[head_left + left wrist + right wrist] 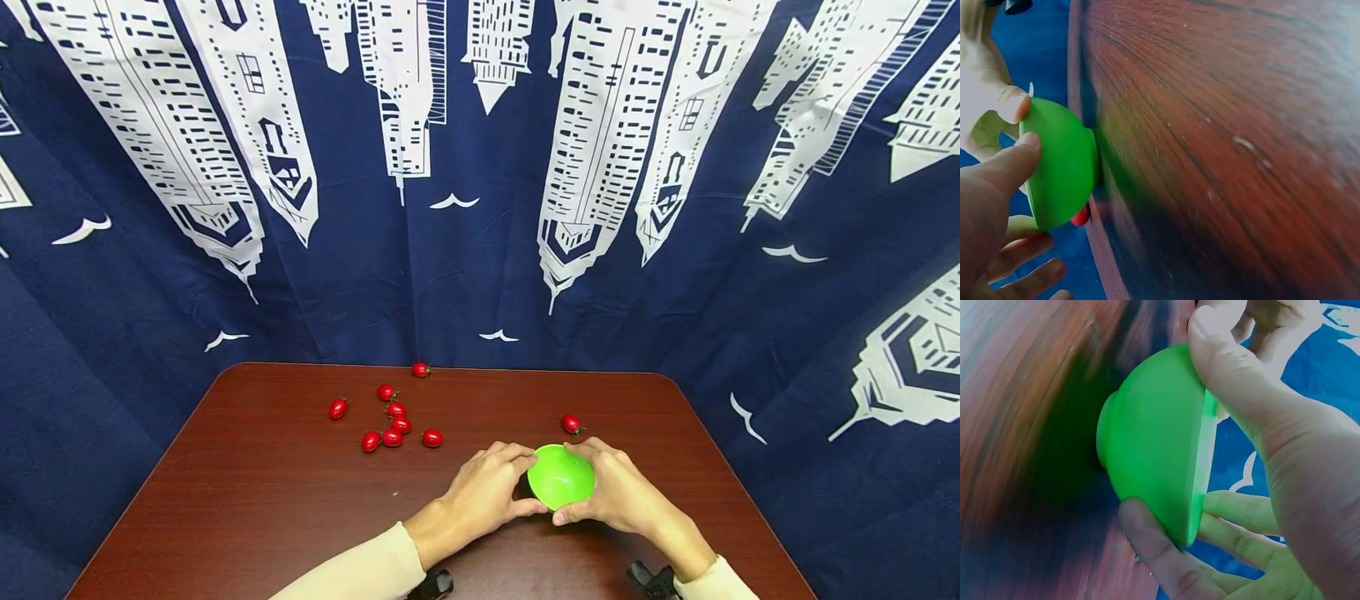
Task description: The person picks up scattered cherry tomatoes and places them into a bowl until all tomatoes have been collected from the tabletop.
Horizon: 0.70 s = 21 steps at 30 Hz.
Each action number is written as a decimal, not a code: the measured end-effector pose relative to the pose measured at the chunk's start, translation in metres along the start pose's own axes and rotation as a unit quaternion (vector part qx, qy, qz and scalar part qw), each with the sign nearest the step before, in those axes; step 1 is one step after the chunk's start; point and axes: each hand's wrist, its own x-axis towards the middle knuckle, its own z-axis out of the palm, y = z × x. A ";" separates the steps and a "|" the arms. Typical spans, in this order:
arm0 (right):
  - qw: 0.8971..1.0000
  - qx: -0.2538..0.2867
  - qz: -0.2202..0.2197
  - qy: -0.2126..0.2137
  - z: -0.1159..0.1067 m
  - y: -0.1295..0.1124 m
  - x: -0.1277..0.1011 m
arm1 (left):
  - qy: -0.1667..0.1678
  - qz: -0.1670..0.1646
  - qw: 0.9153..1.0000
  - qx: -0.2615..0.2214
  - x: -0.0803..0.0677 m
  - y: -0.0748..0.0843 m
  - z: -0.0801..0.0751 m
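Observation:
A small green bowl (560,476) stands on the brown wooden table (262,500), near its front middle. My left hand (486,490) cups the bowl's left side, thumb on the rim (1022,150). My right hand (617,492) holds the right side, its thumb (1222,375) over the rim and fingers curled under the wall. The bowl (1154,437) rests on its foot in both wrist views. One red cherry tomato (572,423) lies just behind the bowl. Several more tomatoes (392,421) are scattered at the table's back left.
A blue curtain (480,167) printed with white skyscrapers hangs right behind the table. A single tomato (421,369) sits at the table's far edge. Both cream sleeves (360,571) enter from the bottom edge.

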 end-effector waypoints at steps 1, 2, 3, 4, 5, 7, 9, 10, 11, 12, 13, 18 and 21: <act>1.000 -0.002 -0.006 0.001 0.001 -0.003 0.001 | 0.004 0.000 1.000 0.002 -0.002 -0.002 -0.001; 1.000 -0.005 -0.010 0.001 0.001 -0.005 0.003 | 0.008 -0.001 1.000 0.003 -0.003 -0.003 -0.002; 1.000 -0.006 -0.016 0.001 0.002 -0.008 0.004 | 0.010 -0.001 1.000 0.003 -0.005 -0.005 -0.004; 1.000 -0.006 -0.019 -0.001 0.003 -0.010 0.005 | 0.012 -0.002 1.000 0.003 -0.007 -0.006 -0.005; 1.000 -0.007 -0.022 -0.004 0.004 -0.012 0.006 | 0.013 -0.003 1.000 0.002 -0.009 -0.008 -0.006; 1.000 -0.007 -0.026 -0.009 0.006 -0.017 0.008 | 0.014 -0.004 1.000 -0.001 -0.013 -0.012 -0.008; 0.999 -0.006 -0.034 -0.012 0.007 -0.020 0.011 | 0.016 -0.007 1.000 -0.005 -0.016 -0.016 -0.011; 0.999 -0.005 -0.039 -0.013 0.008 -0.022 0.012 | 0.018 -0.008 1.000 -0.008 -0.017 -0.017 -0.012; 0.999 -0.004 -0.045 -0.014 0.008 -0.023 0.013 | 0.020 -0.010 1.000 -0.011 -0.018 -0.018 -0.013; 0.999 -0.002 -0.050 -0.016 0.008 -0.024 0.014 | 0.022 -0.012 1.000 -0.014 -0.019 -0.020 -0.014; 0.998 0.000 -0.055 -0.018 0.009 -0.025 0.015 | 0.024 -0.013 0.999 -0.019 -0.020 -0.021 -0.015; 0.997 0.018 -0.069 -0.037 0.011 -0.030 0.019 | 0.014 -0.030 0.998 -0.046 -0.025 -0.024 -0.021; 0.995 0.026 -0.078 -0.051 0.013 -0.034 0.021 | -0.003 -0.046 0.997 -0.069 -0.029 -0.025 -0.024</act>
